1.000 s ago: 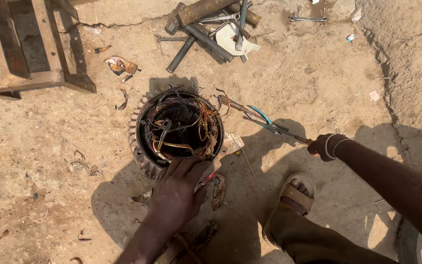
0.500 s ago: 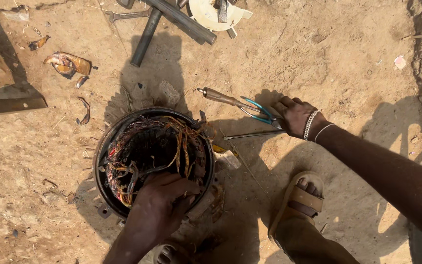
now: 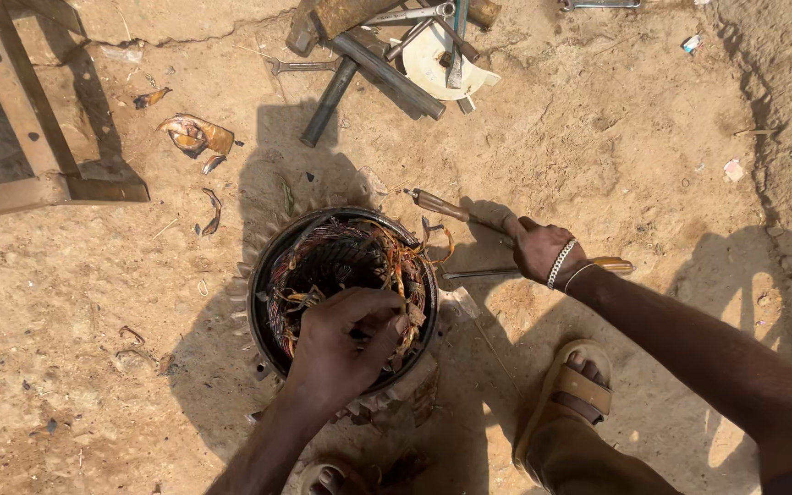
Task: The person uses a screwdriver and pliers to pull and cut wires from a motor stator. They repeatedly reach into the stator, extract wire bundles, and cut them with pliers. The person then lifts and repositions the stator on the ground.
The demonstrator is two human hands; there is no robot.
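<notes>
Sandy ground point(image 3: 598, 137), open room right of and above the right hand. Wooden frame point(image 3: 20, 128) far upper left of the fingers. One finned motor stator point(image 3: 341, 293) stands open-end up, copper windings point(image 3: 387, 257) frayed inside. Pile of metal bars and spanners point(image 3: 387, 55) well above the fingers, with one white round piece point(image 3: 437, 69). Left hand point(image 3: 341, 344) rests on the stator's near rim, fingers point(image 3: 373, 307) curled onto the windings. Right hand point(image 3: 543, 249) just right of the stator, fingers closed on a wooden-handled tool point(image 3: 442, 206); a second tool point(image 3: 497, 272) lies under it, possibly gripped too. One sandalled foot point(image 3: 570, 394) below.
</notes>
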